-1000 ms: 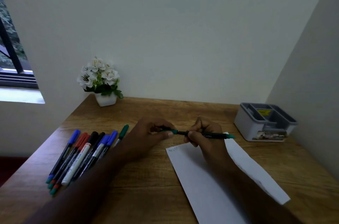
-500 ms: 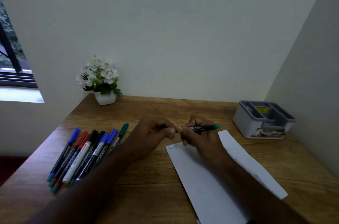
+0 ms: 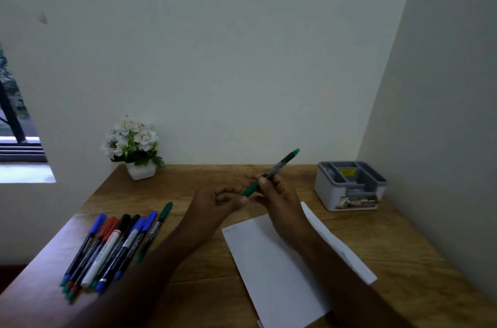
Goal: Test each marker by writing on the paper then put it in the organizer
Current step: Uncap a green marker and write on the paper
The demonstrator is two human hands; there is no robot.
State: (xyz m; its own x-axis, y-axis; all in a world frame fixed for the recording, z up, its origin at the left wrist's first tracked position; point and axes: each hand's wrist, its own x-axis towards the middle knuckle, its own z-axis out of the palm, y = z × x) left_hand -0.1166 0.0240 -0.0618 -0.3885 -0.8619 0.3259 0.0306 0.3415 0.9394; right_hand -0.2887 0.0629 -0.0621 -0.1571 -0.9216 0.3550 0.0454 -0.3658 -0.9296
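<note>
You are gripping a capped green marker point(image 3: 271, 173) in your right hand point(image 3: 279, 198), tilting it above the paper point(image 3: 269, 268) on the desk point(image 3: 204, 282), while your left hand point(image 3: 215, 204) is hanging loosely curled beside it, the organizer point(image 3: 349, 188) sitting far right.

One green marker point(image 3: 271, 173) is being held up; about eight markers point(image 3: 113, 244) are lying in a row on the bench point(image 3: 204, 268). One paper sheet point(image 3: 269, 268), one grey organizer point(image 3: 349, 188) and one flower pot point(image 3: 141, 169) are sitting there.
</note>
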